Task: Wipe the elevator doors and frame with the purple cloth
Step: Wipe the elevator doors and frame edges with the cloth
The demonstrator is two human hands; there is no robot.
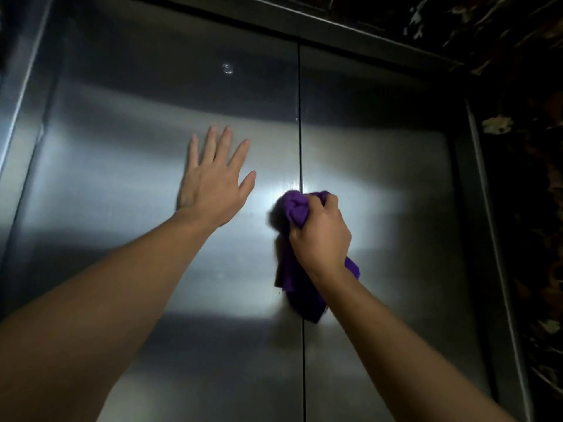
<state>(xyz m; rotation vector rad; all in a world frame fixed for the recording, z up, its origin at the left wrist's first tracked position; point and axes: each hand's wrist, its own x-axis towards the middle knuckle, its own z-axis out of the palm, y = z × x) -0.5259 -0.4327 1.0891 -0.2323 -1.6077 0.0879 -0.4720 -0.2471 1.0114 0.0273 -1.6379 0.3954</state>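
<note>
both hands are up on the steel: our left hand (213, 184) lies flat and spread on the left door (122, 208), while our right hand (320, 236) clenches the purple cloth (297, 208) against the centre seam (300, 117). we judge the door-wiping step underway; next comes sweeping toward three o'clock over the right door (396, 239), then the frame (475, 208).

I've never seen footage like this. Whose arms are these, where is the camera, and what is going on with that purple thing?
There is no machine here: a person wears a camera on the head, so you see their own bare arms reaching forward. In front are closed steel elevator doors with a dark seam between them. The left hand lies flat and open on the left door. The right hand grips a bunched purple cloth against the seam, with part hanging below the fist.
</note>
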